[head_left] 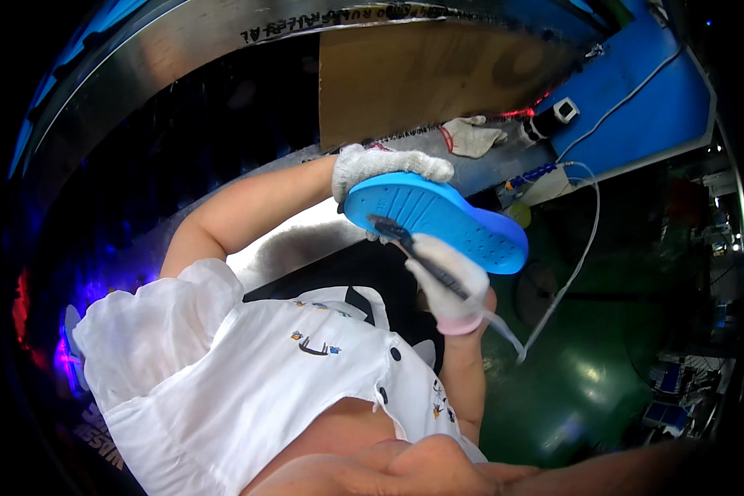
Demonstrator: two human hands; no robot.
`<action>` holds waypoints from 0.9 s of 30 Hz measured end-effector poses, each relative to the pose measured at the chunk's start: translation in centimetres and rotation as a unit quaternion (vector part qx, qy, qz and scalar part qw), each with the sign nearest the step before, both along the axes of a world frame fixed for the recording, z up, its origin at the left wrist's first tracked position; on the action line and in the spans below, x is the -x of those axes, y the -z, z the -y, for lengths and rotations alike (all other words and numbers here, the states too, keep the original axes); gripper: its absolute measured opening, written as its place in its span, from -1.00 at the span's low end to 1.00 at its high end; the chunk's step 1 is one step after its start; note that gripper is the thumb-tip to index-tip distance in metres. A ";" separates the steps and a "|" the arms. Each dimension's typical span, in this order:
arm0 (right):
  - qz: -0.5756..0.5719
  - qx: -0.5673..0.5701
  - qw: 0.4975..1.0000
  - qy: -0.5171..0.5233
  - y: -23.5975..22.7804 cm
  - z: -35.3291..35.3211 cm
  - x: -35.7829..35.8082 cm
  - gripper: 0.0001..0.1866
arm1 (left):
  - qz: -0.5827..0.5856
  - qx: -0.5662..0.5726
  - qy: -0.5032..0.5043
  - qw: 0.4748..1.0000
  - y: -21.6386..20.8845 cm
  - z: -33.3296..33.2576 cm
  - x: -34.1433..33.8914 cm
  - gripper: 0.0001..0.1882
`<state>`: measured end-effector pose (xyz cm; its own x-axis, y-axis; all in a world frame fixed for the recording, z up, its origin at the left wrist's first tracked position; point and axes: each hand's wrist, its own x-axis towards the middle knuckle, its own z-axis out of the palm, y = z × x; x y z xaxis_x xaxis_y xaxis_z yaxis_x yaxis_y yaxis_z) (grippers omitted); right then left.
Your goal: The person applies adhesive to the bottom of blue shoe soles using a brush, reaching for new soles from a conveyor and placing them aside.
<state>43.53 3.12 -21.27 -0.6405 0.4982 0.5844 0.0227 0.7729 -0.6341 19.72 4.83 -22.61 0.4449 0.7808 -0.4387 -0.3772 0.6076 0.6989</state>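
Observation:
My left hand [393,167], in a pale knit glove, is closed around the upper edge of a bright blue shoe sole [450,217]. The sole is tilted, its ridged and dotted face turned toward me. In my right hand [450,263], also gloved, is a slim dark tool with a brush-like tip [395,232]. That tip lies at the sole's lower left edge; the glove is blurred and I cannot tell if it presses on the sole. A thin translucent hose [583,258] runs to the wrist of my right hand.
A spare white glove [474,137] lies on the metal ledge beyond the sole, near a black cylinder with a white end [551,120]. Behind stands a brown board [426,78]. A blue panel [636,95] is at the right, above green floor [587,364].

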 end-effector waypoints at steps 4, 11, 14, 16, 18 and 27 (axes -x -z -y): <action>0.092 -0.141 0.986 -0.014 -2.0 1.5 -0.4 -0.78 | -0.080 -0.071 0.007 0.994 -2.4 0.2 0.2 -0.55; 0.137 -0.169 0.976 -0.026 -2.8 1.9 -0.8 -0.73 | -0.061 -0.279 -0.010 0.958 -0.3 -0.3 2.5 -0.48; 0.022 -0.092 0.995 0.015 -2.0 0.7 -1.2 -0.69 | -0.034 -0.187 0.032 0.981 0.6 -0.3 3.0 -0.48; -0.049 -0.076 0.995 0.030 -1.6 -1.0 -0.8 -0.67 | 0.001 -0.143 0.057 0.988 -0.9 -1.1 3.7 -0.49; 0.088 -0.157 0.984 0.012 -2.9 0.7 -1.7 -0.66 | -0.041 -0.160 0.007 0.986 -2.5 -0.1 2.6 -0.48; 0.103 -0.173 0.979 -0.011 -4.2 0.6 -2.1 -0.72 | -0.090 -0.200 -0.086 0.972 -3.1 1.0 2.9 -0.31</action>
<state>45.64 2.50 -17.07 -0.7708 0.2773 0.5735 0.1027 0.9426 -0.3178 16.83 3.84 -19.51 0.2378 0.9607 -0.1435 -0.2989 0.2129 0.9302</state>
